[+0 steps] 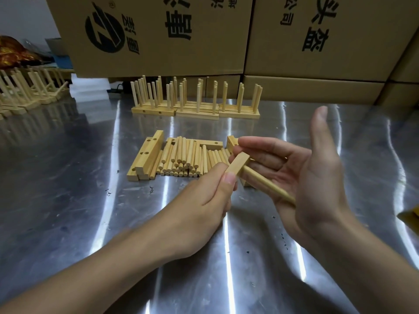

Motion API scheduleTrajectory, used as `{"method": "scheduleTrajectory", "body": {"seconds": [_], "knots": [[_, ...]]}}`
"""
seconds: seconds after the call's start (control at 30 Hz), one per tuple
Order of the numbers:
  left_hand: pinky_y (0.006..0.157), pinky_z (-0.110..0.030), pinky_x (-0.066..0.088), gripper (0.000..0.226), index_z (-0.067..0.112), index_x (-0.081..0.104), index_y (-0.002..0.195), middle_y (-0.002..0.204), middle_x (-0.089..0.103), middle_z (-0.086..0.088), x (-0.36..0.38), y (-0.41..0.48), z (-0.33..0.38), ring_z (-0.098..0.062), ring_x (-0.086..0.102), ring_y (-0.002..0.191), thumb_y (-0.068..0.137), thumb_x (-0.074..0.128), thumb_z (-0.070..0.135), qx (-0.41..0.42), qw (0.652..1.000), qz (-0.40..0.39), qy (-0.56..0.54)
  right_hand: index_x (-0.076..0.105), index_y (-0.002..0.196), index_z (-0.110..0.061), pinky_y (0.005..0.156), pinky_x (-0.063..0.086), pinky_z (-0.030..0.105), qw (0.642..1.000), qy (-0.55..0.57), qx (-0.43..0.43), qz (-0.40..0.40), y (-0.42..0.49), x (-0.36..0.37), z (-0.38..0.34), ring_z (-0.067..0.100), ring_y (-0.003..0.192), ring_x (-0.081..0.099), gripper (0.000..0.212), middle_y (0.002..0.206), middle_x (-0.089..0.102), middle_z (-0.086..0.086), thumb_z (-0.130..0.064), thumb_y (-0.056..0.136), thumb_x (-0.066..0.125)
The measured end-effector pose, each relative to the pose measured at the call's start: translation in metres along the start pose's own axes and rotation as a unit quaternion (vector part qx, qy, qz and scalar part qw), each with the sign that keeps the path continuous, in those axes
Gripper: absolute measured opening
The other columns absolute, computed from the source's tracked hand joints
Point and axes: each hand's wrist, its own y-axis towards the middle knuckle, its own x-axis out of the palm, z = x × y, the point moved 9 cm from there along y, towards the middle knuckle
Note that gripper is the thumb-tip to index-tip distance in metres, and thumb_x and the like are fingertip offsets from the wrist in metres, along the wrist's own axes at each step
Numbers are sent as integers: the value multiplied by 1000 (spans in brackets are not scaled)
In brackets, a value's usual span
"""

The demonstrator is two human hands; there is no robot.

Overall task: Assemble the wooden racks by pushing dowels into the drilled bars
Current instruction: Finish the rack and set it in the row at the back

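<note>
L hand (205,198) grips bar (238,164), dowel (267,185) across flat R hand (317,177)

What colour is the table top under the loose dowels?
Shiny silver-grey metal table top, streaked with light reflections; seen in the head view.

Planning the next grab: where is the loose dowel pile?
In the head view the loose dowel pile lies mid-table, right of the stacked drilled bars, just beyond the left hand, before the finished racks.
</note>
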Motion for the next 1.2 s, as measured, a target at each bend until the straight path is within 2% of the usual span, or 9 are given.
{"method": "scheduleTrajectory", "body": {"seconds": [0.17, 0.33, 0.53, 0.67, 0.77, 0.83, 0.93, 1.07, 1.2], "knots": [[56, -42, 33, 39, 30, 46, 91, 66, 43, 9, 0, 1, 1, -15, 37, 57, 107, 31, 62, 17, 999, 13, 28, 83, 102, -5, 71, 63, 27, 1000, 8, 16, 5, -1, 1, 3, 29, 103, 79, 94, 107, 80, 18, -80, 98, 27], [56, -39, 34, 36, 33, 46, 88, 65, 44, 10, 2, 2, 3, -12, 39, 56, 107, 32, 60, 16, 999, 32, 29, 82, 102, -2, 74, 65, 30, 1000, 7, 22, 9, 0, -4, 2, 30, 103, 79, 94, 107, 80, 19, -78, 99, 28], [37, -19, 23, 33, 17, 51, 99, 65, 35, 3, 0, 7, -6, -8, 28, 43, 115, 35, 41, -73, 978, 41, -190, 79, 122, -17, 102, 56, 49, 999, 0, 2, -43, 11, -5, -10, 31, 118, 74, 96, 124, 76, 16, -91, 89, 27], [42, -25, 30, 39, 16, 57, 101, 64, 47, 1, -55, 4, -13, -13, 38, 48, 115, 33, 44, -74, 940, 177, -282, 79, 118, -16, 98, 59, 47, 993, -100, -56, 39, 18, -31, -4, 17, 114, 74, 72, 117, 79, 4, -73, 101, 37], [45, -21, 37, 41, 19, 59, 93, 66, 52, 2, -116, -8, -24, -11, 45, 53, 114, 35, 44, -54, 873, 299, -383, 79, 103, -31, 84, 55, 25, 896, -398, -174, 92, 14, -34, -5, 6, 99, 71, 20, 100, 77, -17, -40, 104, 61], [43, -21, 35, 38, 20, 58, 88, 65, 50, 2, -146, -15, -31, -11, 43, 52, 113, 38, 40, -44, 839, 356, -410, 76, 97, -36, 81, 48, 20, 837, -492, -224, 84, 14, -22, -3, 4, 98, 64, 9, 95, 72, -21, -33, 99, 67], [41, -23, 29, 33, 20, 55, 85, 63, 45, 1, -161, -18, -43, -11, 38, 51, 109, 42, 36, -54, 807, 391, -440, 76, 97, -31, 86, 38, 16, 754, -589, -288, 41, 22, 9, -2, 8, 99, 54, 8, 96, 65, -20, -33, 97, 68], [41, -23, 28, 32, 20, 55, 84, 62, 45, 1, -157, -17, -46, -11, 37, 50, 109, 41, 35, -56, 812, 391, -430, 76, 117, -30, 98, 41, 35, 650, -721, -241, -8, 40, 27, 22, 15, 121, 48, 27, 121, 62, -13, -46, 99, 64], [41, -23, 29, 33, 20, 56, 84, 62, 45, 1, -155, -15, -43, -11, 38, 49, 110, 41, 36, -53, 817, 385, -426, 77, 118, -33, 113, 29, 40, 624, -749, -223, 10, 43, 21, 36, 17, 140, 38, 41, 138, 58, -9, -63, 96, 59]]}}
